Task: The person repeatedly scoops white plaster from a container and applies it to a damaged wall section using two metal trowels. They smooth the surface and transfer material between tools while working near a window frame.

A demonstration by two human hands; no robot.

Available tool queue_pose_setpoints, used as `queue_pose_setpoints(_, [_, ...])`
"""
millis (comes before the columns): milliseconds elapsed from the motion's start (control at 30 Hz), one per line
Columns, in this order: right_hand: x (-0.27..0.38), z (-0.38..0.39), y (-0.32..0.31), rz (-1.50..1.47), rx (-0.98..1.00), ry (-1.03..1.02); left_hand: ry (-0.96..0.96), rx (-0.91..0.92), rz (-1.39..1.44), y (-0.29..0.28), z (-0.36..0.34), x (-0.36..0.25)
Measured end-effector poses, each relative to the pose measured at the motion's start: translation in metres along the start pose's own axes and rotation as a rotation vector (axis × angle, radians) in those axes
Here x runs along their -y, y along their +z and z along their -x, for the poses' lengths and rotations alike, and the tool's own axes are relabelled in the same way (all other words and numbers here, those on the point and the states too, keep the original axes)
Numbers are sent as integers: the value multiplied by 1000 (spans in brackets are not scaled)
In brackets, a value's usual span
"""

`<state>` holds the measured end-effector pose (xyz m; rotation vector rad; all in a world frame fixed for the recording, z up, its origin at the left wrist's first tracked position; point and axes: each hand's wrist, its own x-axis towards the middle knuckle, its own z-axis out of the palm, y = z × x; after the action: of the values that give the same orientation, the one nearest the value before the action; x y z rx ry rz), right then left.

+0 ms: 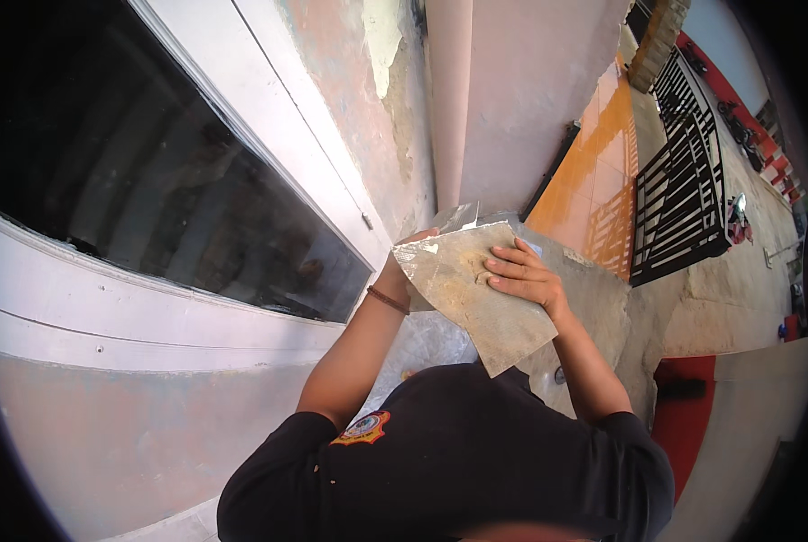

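A flat, grey-beige broken tile [476, 294] is tilted up in front of my chest, its face rough, with brownish stains and a chipped whitish edge. My right hand [529, 276] grips its right side, fingers laid over the face and the thumb hidden. At the upper left edge, my left hand [406, 256] holds it from behind; most of those fingers are covered by the tile. Another thin grey flat piece [458, 217] shows just behind the tile's top edge. Whether it is separate, I cannot tell.
To the left is a white-framed dark window [196, 181] beside a patchy, peeling wall [368, 99]. Clear plastic sheeting [427, 348] lies below my hands. An orange tiled floor [594, 181] and a black metal railing [684, 194] are to the right, with a motorbike [741, 126] beyond.
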<state>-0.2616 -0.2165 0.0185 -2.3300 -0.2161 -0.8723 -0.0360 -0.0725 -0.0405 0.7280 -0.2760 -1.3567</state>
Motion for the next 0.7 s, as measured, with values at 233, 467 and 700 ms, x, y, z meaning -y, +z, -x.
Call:
queue_pose_setpoints(233, [-39, 66, -70, -191, -208, 716, 339, -302, 76, 15, 10, -31])
queue_pose_setpoints(467, [-42, 77, -35, -943, -692, 842, 688, -616, -168, 73, -3, -8])
queue_pose_setpoints(700, [-58, 42, 4, -1243, -697, 952, 601, -744, -773, 115, -8, 26])
